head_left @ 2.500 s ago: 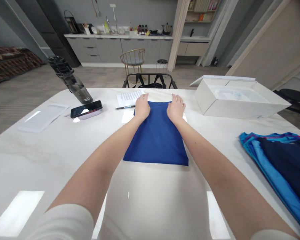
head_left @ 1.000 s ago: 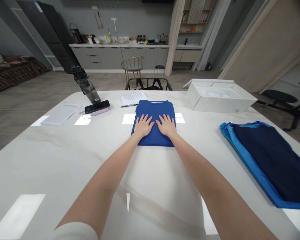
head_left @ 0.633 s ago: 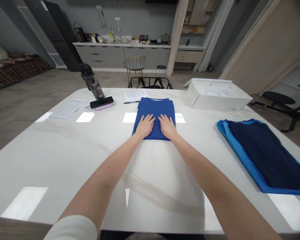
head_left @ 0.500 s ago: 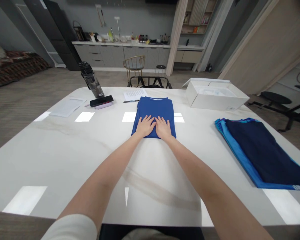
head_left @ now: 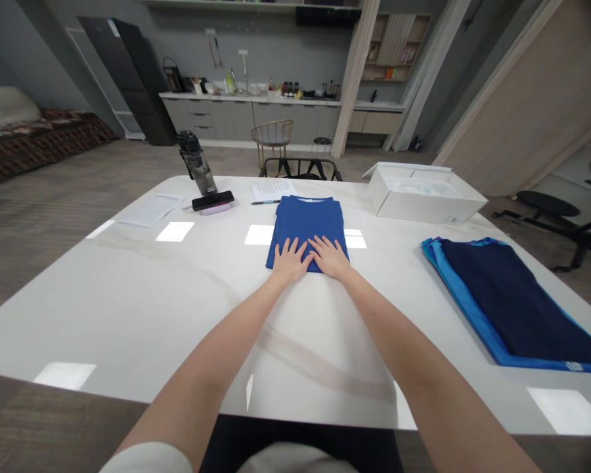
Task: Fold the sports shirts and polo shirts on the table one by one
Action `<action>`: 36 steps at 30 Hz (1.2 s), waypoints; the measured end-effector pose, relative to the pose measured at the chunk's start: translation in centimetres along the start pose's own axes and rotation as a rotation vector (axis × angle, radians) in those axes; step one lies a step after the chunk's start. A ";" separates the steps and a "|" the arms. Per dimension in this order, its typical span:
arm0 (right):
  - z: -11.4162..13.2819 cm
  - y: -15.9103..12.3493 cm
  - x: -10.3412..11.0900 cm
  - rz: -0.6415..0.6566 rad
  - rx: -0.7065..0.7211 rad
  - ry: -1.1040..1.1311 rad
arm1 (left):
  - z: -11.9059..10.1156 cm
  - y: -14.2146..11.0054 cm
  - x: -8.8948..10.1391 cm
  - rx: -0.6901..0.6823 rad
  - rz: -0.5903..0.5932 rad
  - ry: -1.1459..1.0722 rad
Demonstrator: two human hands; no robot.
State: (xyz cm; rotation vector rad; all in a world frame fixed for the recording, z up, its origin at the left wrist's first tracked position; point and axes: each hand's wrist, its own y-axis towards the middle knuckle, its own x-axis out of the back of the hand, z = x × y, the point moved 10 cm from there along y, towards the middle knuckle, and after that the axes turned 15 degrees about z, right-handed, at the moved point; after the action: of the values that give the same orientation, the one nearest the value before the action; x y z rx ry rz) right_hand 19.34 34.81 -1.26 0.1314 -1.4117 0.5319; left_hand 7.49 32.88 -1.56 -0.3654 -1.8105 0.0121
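A blue T-shirt (head_left: 308,217), folded into a neat rectangle, lies flat in the middle of the white table (head_left: 177,289), its collar at the far end. Both palms rest on its near part. My left hand (head_left: 290,260) has its fingers spread over the fabric. Close beside it, thumbs nearly meeting, my right hand (head_left: 329,256) also lies flat with the fingers apart. Neither hand grips the cloth. To the right is a pile of folded clothes (head_left: 517,295), dark navy on top with brighter blue beneath.
An open white box (head_left: 423,197) stands at the back right. Behind the shirt are a printed sheet (head_left: 270,190) and a pen (head_left: 264,202). At the back left are a water bottle (head_left: 197,164), a phone (head_left: 213,200) and papers (head_left: 152,209). Beyond the table stands a black chair (head_left: 300,169).
The camera view has tilted up slightly. My hands have shifted a little on the shirt, the left one nearer its front edge. The shirt stays folded in place.
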 end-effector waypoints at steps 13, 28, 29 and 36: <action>-6.0 -5.8 -1.4 0.022 -0.249 0.063 | 3.0 -3.3 0.1 -0.042 0.052 0.091; -2.3 -10.6 0.8 -0.122 -0.101 0.020 | 3.9 -7.9 2.3 -0.186 -0.017 0.252; -2.3 -10.6 0.8 -0.126 -0.106 -0.002 | 3.8 -7.8 2.3 -0.183 -0.028 0.262; -1.4 -13.5 0.2 -0.101 -0.031 -0.063 | 2.7 -10.6 1.5 -0.226 -0.004 0.295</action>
State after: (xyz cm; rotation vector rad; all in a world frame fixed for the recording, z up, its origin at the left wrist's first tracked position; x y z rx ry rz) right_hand 26.35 23.62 1.66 0.1948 -1.4659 0.4255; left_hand 2.06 23.68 1.24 -0.4968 -1.5235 -0.2399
